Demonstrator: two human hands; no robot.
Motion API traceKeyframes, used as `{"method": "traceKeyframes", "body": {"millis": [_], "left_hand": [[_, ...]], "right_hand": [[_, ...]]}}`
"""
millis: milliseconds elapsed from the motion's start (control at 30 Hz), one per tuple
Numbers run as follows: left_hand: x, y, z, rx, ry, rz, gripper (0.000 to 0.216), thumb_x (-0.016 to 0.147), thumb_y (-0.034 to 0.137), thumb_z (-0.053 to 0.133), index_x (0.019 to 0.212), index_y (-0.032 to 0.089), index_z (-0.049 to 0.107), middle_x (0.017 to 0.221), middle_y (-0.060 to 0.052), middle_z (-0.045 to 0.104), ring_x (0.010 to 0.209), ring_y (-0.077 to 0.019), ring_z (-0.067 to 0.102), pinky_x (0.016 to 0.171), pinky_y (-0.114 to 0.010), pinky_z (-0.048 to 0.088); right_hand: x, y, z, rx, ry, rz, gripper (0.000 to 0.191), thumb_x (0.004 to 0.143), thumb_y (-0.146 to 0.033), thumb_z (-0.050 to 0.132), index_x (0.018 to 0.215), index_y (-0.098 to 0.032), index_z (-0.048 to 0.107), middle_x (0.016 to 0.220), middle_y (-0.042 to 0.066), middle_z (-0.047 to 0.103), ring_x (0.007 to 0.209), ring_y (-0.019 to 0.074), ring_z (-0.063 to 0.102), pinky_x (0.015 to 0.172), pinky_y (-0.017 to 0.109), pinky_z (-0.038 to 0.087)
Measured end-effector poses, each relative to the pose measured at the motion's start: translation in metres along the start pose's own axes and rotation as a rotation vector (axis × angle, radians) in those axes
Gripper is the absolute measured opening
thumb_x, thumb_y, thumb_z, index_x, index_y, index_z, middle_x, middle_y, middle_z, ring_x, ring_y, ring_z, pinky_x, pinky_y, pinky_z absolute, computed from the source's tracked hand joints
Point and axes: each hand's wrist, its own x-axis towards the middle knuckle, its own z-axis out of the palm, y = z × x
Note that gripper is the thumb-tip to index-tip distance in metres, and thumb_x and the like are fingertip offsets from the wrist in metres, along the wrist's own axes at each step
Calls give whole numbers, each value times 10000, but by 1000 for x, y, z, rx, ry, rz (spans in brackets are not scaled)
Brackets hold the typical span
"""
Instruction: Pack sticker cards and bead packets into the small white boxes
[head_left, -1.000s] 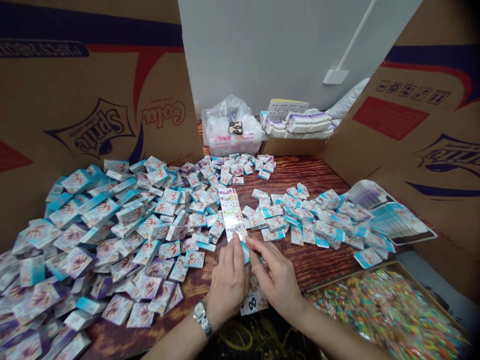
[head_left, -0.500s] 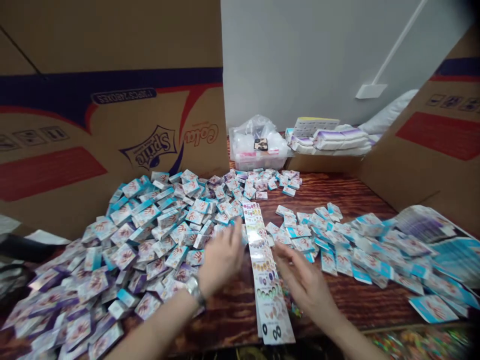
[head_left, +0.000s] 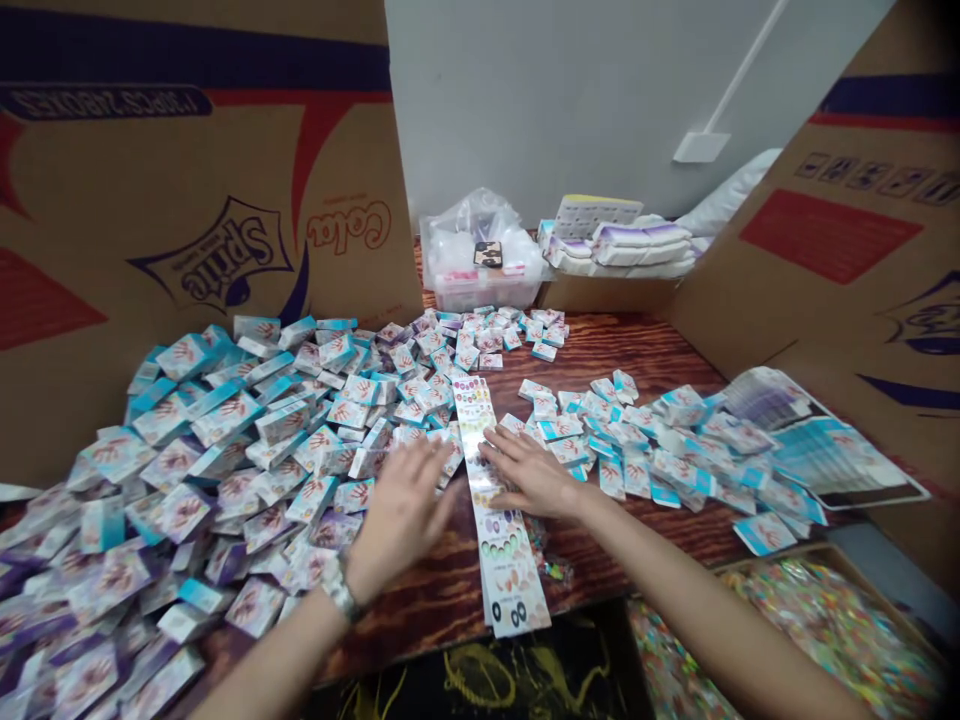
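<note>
A long, narrow printed strip [head_left: 504,562] with rows of coloured ovals lies on the wooden table, its near end by the front edge. At least one more layer shows beneath it. My right hand [head_left: 534,474] rests over the strip's middle, fingers outstretched. Left of the strip, my left hand [head_left: 405,505] hovers with fingers spread, close to a large heap of small white, blue and purple boxes [head_left: 255,450]; nothing shows in its grasp. Small colourful wrapped pieces [head_left: 556,570] lie beside the strip, partly hidden under my right arm.
More small packets [head_left: 611,430] spread across the right, next to fanned printed sheets [head_left: 840,455]. Large cartons [head_left: 337,260] flank the table. A plastic tub in a clear bag [head_left: 484,290] stands at the back. Below the right edge is a box of colourful wrapped pieces [head_left: 825,620].
My right hand has moved from beside the strip onto it. My left hand has drawn slightly back to the left, fingers spreading. The camera view has shifted right and down.
</note>
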Motion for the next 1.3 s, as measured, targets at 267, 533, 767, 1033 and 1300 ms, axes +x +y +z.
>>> {"method": "traceKeyframes", "body": {"millis": [267, 533, 767, 1033, 1300], "left_hand": [[-56, 54, 60, -130, -146, 92, 379, 887, 293, 479, 1224, 124, 521, 1259, -156, 569, 1198, -303, 495, 987, -528, 421], [-55, 48, 58, -196, -264, 134, 384, 867, 251, 498, 1228, 120, 499, 1296, -194, 508, 1296, -342, 369, 996, -557, 399], [-51, 46, 56, -246, -292, 111, 379, 853, 244, 504, 1210, 121, 492, 1321, -218, 453, 1280, -353, 378, 1021, -593, 341], [-47, 51, 39, -566, -197, -141, 303, 880, 303, 487, 1142, 172, 566, 1182, -161, 562, 1134, -292, 498, 963, -504, 405], [3, 69, 5, -2081, -253, -1074, 456, 854, 523, 473, 1070, 140, 595, 984, -121, 660, 848, -221, 634, 761, -356, 491]], "right_hand": [[11, 11, 14, -118, -79, -31, 629, 823, -439, 612, 1363, -182, 417, 1427, 148, 394, 1352, 299, 288, 1076, 561, 208], [1, 13, 16, 13, -7, 50, 520, 863, -458, 550, 1331, -252, 459, 1396, 78, 456, 1325, 260, 352, 1066, 506, 272], [4, 17, 22, -171, 72, -10, 452, 822, -405, 632, 1250, -290, 548, 1309, 49, 553, 1289, 282, 391, 1052, 531, 258], [-4, 0, 5, 2, 372, -75, 160, 885, -254, 568, 986, -221, 688, 997, 35, 713, 964, 199, 598, 875, 383, 446], [-51, -71, -74, 3, 457, -339, 208, 890, -161, 541, 1078, -188, 626, 948, 41, 702, 852, 153, 600, 768, 315, 467]]}}
